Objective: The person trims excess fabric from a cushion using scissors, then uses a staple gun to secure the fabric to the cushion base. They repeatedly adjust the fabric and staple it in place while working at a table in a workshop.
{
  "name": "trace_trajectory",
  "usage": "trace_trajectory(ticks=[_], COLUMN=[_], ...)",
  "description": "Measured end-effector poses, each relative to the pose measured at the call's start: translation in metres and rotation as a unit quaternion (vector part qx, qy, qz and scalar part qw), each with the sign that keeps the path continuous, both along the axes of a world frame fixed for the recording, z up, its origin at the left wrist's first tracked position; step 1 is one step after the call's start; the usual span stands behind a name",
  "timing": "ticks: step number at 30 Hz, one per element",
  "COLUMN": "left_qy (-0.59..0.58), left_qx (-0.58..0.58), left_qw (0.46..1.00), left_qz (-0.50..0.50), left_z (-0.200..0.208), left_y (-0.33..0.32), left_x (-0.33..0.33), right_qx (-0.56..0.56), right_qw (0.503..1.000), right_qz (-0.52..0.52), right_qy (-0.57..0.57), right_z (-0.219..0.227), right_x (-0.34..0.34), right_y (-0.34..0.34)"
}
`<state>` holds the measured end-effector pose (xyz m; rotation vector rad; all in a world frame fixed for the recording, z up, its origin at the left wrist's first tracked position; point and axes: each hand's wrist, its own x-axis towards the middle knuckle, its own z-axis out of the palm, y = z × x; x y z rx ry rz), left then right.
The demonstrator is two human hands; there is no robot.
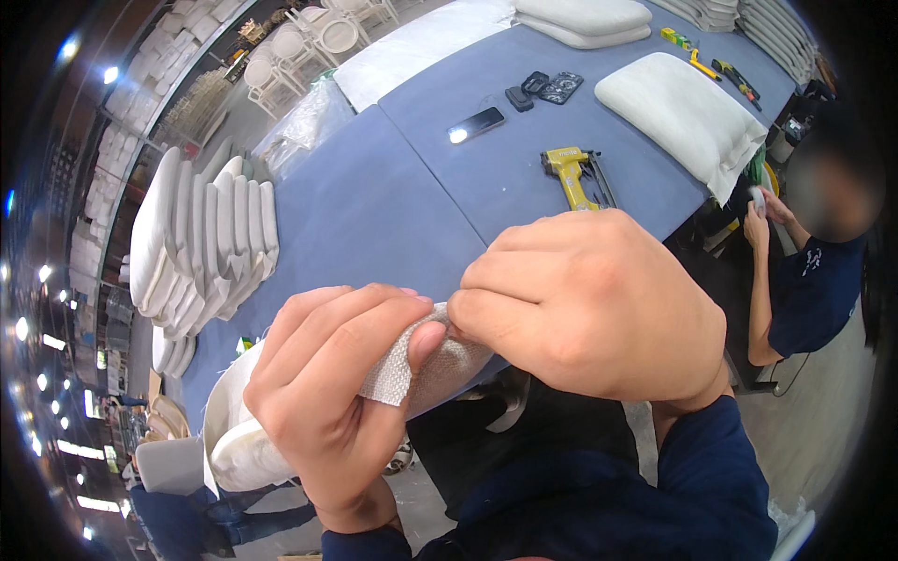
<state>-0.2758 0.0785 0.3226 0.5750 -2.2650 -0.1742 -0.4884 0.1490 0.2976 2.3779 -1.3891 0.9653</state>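
Observation:
Both of my hands are close together at the near edge of the table, working on a piece of light grey-beige woven fabric [385, 379]. My left hand [327, 397] pinches the fabric between thumb and fingers, and a flap of it hangs below the thumb. Right beside it, my right hand [594, 299] is closed with its fingertips on the same fabric; the fingers mostly hide the exact grip. Under and left of my left hand shows a white padded cushion [248, 456], partly covered by that hand. Beyond my right hand lies a yellow staple gun [567, 176].
A blue-topped table [327, 215] spreads ahead. A tall stack of pale cushions [206, 220] stands at left. A phone [476, 124], small black items [561, 87] and a white cushion [678, 117] lie farther off. Another person [814, 290] in dark blue works at right.

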Motion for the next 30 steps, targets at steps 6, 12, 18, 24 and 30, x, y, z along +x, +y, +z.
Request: trace_trajectory(ticks=[6,12,18,24,30], left_qy=[0.021,0.025,0.022,0.006,-0.017], left_qx=[0.029,0.068,0.032,-0.024,-0.047], left_qw=[0.999,0.995,0.995,0.994,0.983], left_qz=[-0.016,-0.075,-0.088,-0.109,-0.179], left_z=[0.004,0.007,0.009,0.005,0.008], left_y=[-0.001,-0.019,-0.025,-0.027,-0.036], left_x=[0.005,0.014,0.017,0.019,0.025], right_qx=[-0.041,-0.107,-0.052,0.055,0.070], right_qw=[0.999,0.992,0.952,0.803,0.626], right_qz=[0.022,0.037,0.093,0.144,0.202], right_qy=[0.016,-0.059,-0.286,-0.576,-0.750], right_z=[0.000,-0.017,-0.041,-0.081,-0.097], right_x=[0.009,0.011,0.014,0.051,0.098], right_y=[-0.006,-0.011,-0.024,-0.020,-0.020])
